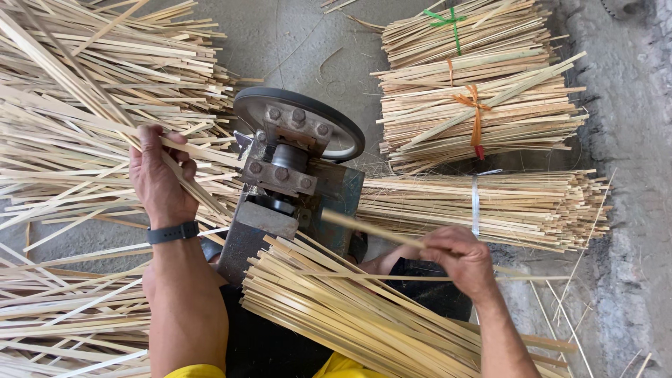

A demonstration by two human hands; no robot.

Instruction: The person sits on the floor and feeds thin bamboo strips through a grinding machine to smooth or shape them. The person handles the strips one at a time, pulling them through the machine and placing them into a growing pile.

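Note:
My left hand (159, 175), with a dark band on its wrist, grips a few long bamboo strips (84, 91) from the loose heap at the left, beside the small metal machine (290, 185) with a round wheel (301, 119). My right hand (458, 259) pinches one bamboo strip (364, 227) that runs slanting out of the machine's right side. A stack of cut strips (336, 308) lies across my lap, under that hand.
Loose strips (63, 308) cover the floor at the left. Tied bundles (476, 91) with orange and green bands lie at the upper right, and another banded bundle (504, 206) lies right of the machine. The concrete floor (630, 210) is rough at the right.

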